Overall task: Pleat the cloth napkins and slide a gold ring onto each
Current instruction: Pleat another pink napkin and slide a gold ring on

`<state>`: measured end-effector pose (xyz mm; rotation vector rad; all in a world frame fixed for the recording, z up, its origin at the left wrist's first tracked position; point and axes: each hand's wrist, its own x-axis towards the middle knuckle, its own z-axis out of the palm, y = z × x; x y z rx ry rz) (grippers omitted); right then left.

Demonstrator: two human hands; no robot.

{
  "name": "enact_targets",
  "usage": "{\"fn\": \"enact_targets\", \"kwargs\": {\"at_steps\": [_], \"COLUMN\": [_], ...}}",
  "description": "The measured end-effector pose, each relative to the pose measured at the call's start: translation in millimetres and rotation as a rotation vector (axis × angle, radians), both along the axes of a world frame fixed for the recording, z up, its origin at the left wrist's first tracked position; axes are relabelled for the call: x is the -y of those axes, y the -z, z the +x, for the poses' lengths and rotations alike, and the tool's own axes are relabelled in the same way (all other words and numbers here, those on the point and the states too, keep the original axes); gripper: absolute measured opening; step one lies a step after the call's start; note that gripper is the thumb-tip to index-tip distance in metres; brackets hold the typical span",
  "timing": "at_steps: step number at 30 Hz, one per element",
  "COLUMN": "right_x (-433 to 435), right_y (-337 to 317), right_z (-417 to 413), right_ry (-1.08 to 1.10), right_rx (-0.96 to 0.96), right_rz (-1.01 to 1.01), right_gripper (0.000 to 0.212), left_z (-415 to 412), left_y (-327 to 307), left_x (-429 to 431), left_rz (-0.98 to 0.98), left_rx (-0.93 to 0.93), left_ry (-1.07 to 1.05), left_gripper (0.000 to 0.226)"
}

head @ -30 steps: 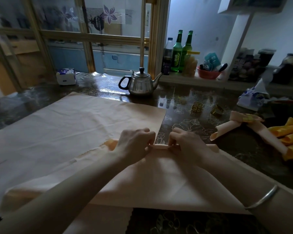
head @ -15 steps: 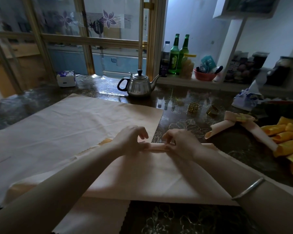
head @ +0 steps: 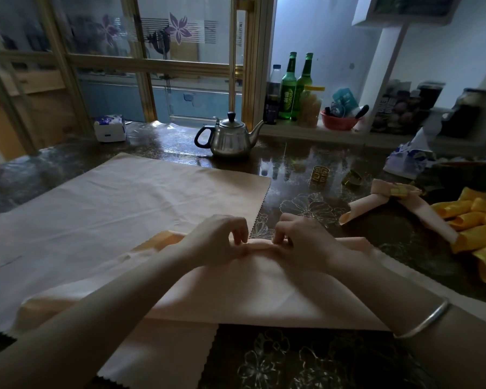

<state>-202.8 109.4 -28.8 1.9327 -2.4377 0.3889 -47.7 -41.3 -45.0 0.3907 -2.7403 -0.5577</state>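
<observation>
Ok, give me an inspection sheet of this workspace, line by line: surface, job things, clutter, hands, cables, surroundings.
Surface: dark glossy table with a gold flower pattern.
Job's things: peach napkin partly pleated at its far edge; flat peach cloth partly under it; a loose gold ring and a second ring; a ringed peach napkin and yellow napkins at the right.
Clutter: steel teapot, tissue pack, blue-and-white bag.
Hands: left hand and right hand both pinch the pleats; bracelet on the right wrist.
Cables: nothing seen.
Surroundings: glazed wooden door; shelf with green bottles and a red bowl.
</observation>
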Motion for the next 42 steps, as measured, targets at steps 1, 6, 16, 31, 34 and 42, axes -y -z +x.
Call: {"fn": "enact_targets", "kwargs": {"at_steps": [1,6,16,31,34,42], "right_x": [1,3,0,-16,-14,-20], "right_y": [0,1,-5,0,-4,-13], "right_z": [-1,-4,-1,1,4,27], "right_ry": [0.003,0.078,0.144,0.102,0.086,0.007], "right_rx": [0.018,0.126,0.255,0.381,0.219,-0.184], "right_rz": [0.004,-0.035,0.032,0.001,0.076,0.059], "right_gripper": [0.010,0.013,0.017,0.014,0.025,0.010], "left_z": [1,-1,9,18,16,21], "left_y": [0,-3,-10,5,2,-12], "left_x": [1,4,2,-12,-9,-21], "left_rz": [0.050,0.052,-0.069,-0.068,0.005,-0.201], "left_rx": [0.001,0.023,0.049,-0.046,-0.017,0.124], "left_ry": [-0.009,-0.031,0.046,0.026,-0.023,-0.112], "left_gripper": [0.011,0.009,0.017,0.011,0.018,0.014]}}
